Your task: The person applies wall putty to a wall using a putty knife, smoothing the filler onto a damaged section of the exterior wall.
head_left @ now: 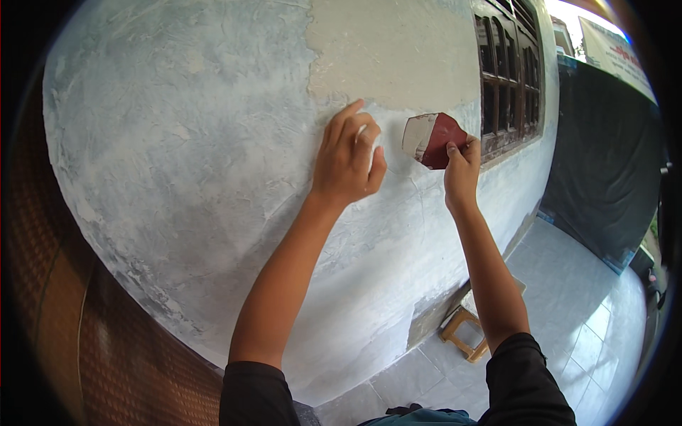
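Note:
In front of me stands a wall (199,156) with a rough, patchy white and pale blue-grey surface. A smooth beige-grey coat of putty (394,53) covers its upper middle part, next to the window. My right hand (462,170) pinches a flat, dark red putty spreader (447,135) between thumb and fingers. Light grey putty lies along the spreader's left side. Left of it, my left hand (347,160) is raised close to the wall below the coat's lower edge, its fingers loosely bent and apart, with a whitish smear on them. Whether its fingertips touch the wall, I cannot tell.
A dark wooden window (510,78) with bars is set in the wall at right. Below my right forearm stands a small brown stool (465,334) on grey floor tiles (561,284). A black sheet (604,156) hangs at far right; brown woven panelling (135,355) is at lower left.

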The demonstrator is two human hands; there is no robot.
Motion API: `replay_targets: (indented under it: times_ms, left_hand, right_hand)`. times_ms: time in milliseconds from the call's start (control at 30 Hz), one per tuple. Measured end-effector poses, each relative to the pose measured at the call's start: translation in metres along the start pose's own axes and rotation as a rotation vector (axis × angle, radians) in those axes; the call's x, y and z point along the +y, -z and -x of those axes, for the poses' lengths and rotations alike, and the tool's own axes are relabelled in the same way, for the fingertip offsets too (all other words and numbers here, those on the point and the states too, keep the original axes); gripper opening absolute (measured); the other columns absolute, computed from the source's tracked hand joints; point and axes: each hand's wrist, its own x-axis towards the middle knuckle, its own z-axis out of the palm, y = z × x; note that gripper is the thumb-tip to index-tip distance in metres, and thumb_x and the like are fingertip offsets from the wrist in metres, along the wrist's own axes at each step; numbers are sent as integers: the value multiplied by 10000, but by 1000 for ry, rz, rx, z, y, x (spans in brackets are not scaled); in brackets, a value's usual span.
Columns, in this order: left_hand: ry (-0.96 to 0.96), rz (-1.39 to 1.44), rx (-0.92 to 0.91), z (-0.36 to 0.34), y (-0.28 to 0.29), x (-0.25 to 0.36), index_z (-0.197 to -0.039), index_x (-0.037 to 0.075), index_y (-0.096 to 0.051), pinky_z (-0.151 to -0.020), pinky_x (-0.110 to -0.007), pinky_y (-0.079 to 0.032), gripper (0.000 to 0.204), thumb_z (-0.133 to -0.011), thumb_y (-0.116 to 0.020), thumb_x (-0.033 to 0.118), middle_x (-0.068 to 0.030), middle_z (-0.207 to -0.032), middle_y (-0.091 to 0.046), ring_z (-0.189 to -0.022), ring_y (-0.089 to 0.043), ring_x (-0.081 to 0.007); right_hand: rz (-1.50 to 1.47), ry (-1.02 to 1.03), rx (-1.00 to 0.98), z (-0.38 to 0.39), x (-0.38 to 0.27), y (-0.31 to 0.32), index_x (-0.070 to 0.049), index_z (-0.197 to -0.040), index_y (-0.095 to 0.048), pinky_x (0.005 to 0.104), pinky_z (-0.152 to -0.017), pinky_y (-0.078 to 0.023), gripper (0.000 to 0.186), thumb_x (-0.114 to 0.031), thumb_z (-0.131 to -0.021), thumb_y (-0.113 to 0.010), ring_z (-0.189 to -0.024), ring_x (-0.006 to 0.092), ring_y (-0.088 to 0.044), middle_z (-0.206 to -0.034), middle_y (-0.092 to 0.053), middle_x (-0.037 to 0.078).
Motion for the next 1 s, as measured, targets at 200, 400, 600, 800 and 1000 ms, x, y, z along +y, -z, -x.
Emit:
replay_targets:
  times_ms: [200, 400, 600, 800, 1000]
  left_hand:
    - [150, 248, -52, 44, -72, 77, -1155, 74, -399, -974, -504, -400, 390, -807, -573, 55, -160, -1105, -533, -1192, -516, -405]
    - [187, 365, -92, 72, -128, 130, -1148, 62, -392, -951, -498, -422, 434, -772, -599, -2, -163, -1087, -526, -1139, -537, -409]
    - [330, 454, -352, 115, -190, 191, -1104, 32, -458, -906, -463, -449, 375, -756, -595, 1, -178, -1052, -551, -1064, -563, -373]
    - [460, 473, -530, 144, -244, 249, -1095, 25, -496, -929, -452, -447, 365, -747, -602, 2, -180, -1082, -566, -1087, -561, -359]
    - [533, 518, -717, 169, -279, 291, -1121, 33, -509, -964, -456, -429, 373, -761, -603, 10, -178, -1108, -565, -1142, -535, -356]
  right_hand:
    - [141, -112, 98, 18, 20, 61, 27, -1185, -445, 312, -917, -448, 234, -28, -958, -459, -1033, 175, -547, -1141, -546, 148]
    - [162, -210, 162, 19, 48, 135, 20, -1172, -451, 317, -902, -458, 230, -20, -946, -470, -1001, 176, -558, -1120, -553, 145]
    - [286, -331, 186, 17, 90, 213, 21, -1164, -456, 316, -876, -477, 231, -10, -936, -471, -991, 181, -573, -1118, -558, 148]
    - [331, -458, 240, 14, 133, 285, 18, -1172, -471, 306, -879, -473, 228, 0, -944, -478, -961, 164, -588, -1068, -599, 120]
    - [464, -533, 257, 29, 175, 352, 32, -1141, -507, 322, -851, -486, 242, -10, -907, -554, -942, 204, -621, -1042, -630, 153]
